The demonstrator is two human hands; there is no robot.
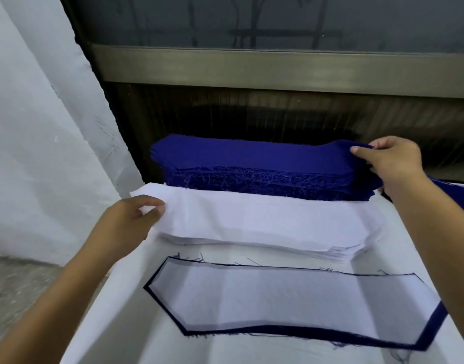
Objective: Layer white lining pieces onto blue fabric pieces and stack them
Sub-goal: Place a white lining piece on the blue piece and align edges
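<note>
A thick stack of blue fabric pieces [251, 164] lies at the back of the table. My right hand [391, 158] pinches the right end of the top blue piece and lifts it slightly. In front of it sits a stack of white lining pieces [265, 222]. My left hand [131, 219] pinches the left end of the top white piece. Nearest to me lies a layered piece [291, 303]: white lining on blue fabric, with a blue border showing round its edges.
The table is covered with a white cloth [136, 324]. A white sheet [41, 127] hangs at the left. Behind the stacks stand a dark slatted panel and a metal frame [278, 67]. More blue fabric [451, 190] peeks out behind my right forearm.
</note>
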